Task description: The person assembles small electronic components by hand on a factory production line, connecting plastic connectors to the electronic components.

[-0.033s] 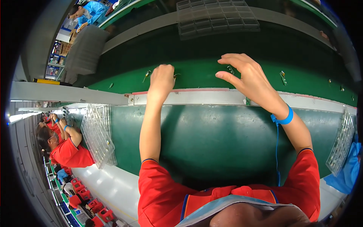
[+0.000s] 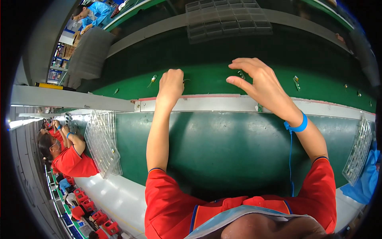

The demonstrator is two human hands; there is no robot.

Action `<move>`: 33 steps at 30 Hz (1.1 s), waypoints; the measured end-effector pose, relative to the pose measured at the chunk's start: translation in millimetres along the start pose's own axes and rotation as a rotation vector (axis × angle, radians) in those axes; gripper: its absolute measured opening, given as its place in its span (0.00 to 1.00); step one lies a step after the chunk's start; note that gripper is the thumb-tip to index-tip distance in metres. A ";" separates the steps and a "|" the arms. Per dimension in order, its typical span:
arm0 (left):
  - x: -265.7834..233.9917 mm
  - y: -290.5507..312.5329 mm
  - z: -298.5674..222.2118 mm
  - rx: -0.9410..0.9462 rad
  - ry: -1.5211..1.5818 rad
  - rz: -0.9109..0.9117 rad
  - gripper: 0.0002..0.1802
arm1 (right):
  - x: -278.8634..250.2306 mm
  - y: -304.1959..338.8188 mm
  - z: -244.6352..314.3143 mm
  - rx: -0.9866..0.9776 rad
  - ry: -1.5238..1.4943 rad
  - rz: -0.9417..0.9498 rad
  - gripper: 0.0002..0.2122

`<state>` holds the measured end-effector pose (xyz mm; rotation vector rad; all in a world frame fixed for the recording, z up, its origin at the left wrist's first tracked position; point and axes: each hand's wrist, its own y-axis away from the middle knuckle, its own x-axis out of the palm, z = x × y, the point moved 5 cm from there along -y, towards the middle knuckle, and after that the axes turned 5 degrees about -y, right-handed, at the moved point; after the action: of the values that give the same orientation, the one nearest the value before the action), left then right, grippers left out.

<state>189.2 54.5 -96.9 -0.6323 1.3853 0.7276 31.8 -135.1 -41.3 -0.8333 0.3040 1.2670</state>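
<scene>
My left hand (image 2: 171,85) is closed over the green conveyor belt, knuckles up. A thin piece shows at its right side, but what the fingers hold is hidden. Just left of it lies a small circuit board with wires (image 2: 152,80). My right hand (image 2: 260,81) is open, thumb and fingers apart, with a blue wrist strap (image 2: 297,122) and cord. In the gap between thumb and fingers a small board (image 2: 241,74) is visible, apparently lying on the belt. Another green board (image 2: 296,83) rests on the belt to the right of this hand.
A metal rail (image 2: 199,103) separates the belt from the green worktop (image 2: 223,147). Clear compartment trays stand at the left (image 2: 102,143), the right (image 2: 358,153) and beyond the belt (image 2: 229,20). More small parts (image 2: 359,94) lie at the belt's right. A co-worker in red (image 2: 73,159) sits at left.
The small boards on the belt have shifted slightly to the left. Both of my hands keep nearly the same place and shape.
</scene>
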 end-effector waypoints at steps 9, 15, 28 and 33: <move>-46.2 29.5 -70.9 -0.030 1.581 -0.130 0.08 | 21.8 9.3 -8.4 0.411 -0.735 0.060 0.17; -56.6 41.8 -85.1 0.050 1.564 -0.357 0.08 | 14.6 13.3 -5.3 0.667 -1.149 0.051 0.16; -53.5 45.6 -90.2 -0.043 1.586 -0.298 0.07 | 24.4 17.0 -12.5 0.773 -1.468 -0.025 0.11; -45.5 44.2 -83.9 -0.169 1.830 -0.044 0.09 | -11.0 10.2 19.6 -0.114 -0.286 -0.245 0.08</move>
<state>100.0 14.3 -58.1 -1.6253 2.9124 0.0207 14.4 -128.6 -25.0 -0.7491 -0.0983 1.1608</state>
